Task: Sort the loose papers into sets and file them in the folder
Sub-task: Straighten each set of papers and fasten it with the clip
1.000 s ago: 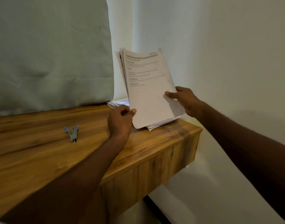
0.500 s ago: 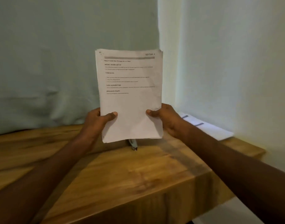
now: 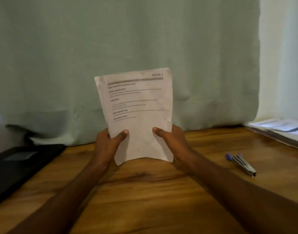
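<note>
I hold a stack of printed white papers (image 3: pixel 136 107) upright above the wooden table (image 3: pixel 153 191). My left hand (image 3: pixel 107 144) grips its lower left edge, thumb on the front page. My right hand (image 3: pixel 172 142) grips the lower right edge the same way. The stack's bottom edge hangs just above the table and bows slightly. More loose papers (image 3: pixel 280 130) lie in a pile at the far right of the table. A black folder (image 3: pixel 18 164) lies flat at the left edge.
A small stapler (image 3: pixel 241 163) with a blue end lies on the table right of my right arm. A pale green curtain (image 3: pixel 128 48) hangs behind the table, and a white wall (image 3: pixel 283 56) shows at the right.
The stack has come from the table's right end to the middle, both hands still on it. My view has turned left, so the black folder is now in sight and the stapler lies to the right.
</note>
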Tool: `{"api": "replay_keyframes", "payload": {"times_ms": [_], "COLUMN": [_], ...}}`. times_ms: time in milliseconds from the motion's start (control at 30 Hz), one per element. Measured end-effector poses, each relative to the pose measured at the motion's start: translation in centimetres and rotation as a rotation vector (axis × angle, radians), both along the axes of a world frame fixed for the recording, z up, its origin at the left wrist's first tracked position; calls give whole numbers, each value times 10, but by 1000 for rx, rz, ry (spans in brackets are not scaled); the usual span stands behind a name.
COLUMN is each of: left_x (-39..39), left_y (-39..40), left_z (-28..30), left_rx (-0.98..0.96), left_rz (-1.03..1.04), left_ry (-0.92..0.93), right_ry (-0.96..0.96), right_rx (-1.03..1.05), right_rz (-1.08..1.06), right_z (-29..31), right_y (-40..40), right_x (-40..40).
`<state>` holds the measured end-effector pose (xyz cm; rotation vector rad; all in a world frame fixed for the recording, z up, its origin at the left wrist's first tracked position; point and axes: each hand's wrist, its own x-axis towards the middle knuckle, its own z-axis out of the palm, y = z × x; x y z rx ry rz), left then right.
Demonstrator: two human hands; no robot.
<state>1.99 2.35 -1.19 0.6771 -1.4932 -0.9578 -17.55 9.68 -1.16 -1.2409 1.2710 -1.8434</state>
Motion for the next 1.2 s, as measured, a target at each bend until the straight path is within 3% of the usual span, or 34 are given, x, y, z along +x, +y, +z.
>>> {"api": "replay_keyframes", "payload": {"times_ms": [133,367,600,800,1201], "left_x": [8,1,20,17,13], "left_y": [-14,-18,-28,-25,-24], "left_z": [-18,-20,-24,-24,-23], "left_rx": [111,128,232,296,265], "left_rz": [-82,-15,70,13,10], "left_ry": [65,89,211,281,225], "right_ry": [12,19,-91,-139,-157], "right_rx": [0,-12,-42,-17,-22], "right_rz": [10,-13,12,-60,77], "right_z": [-20,-14,-4,-1,2], "right_y": [-7,-1,8,10,10], "right_x": [4,0,-7,-15,-17]}}
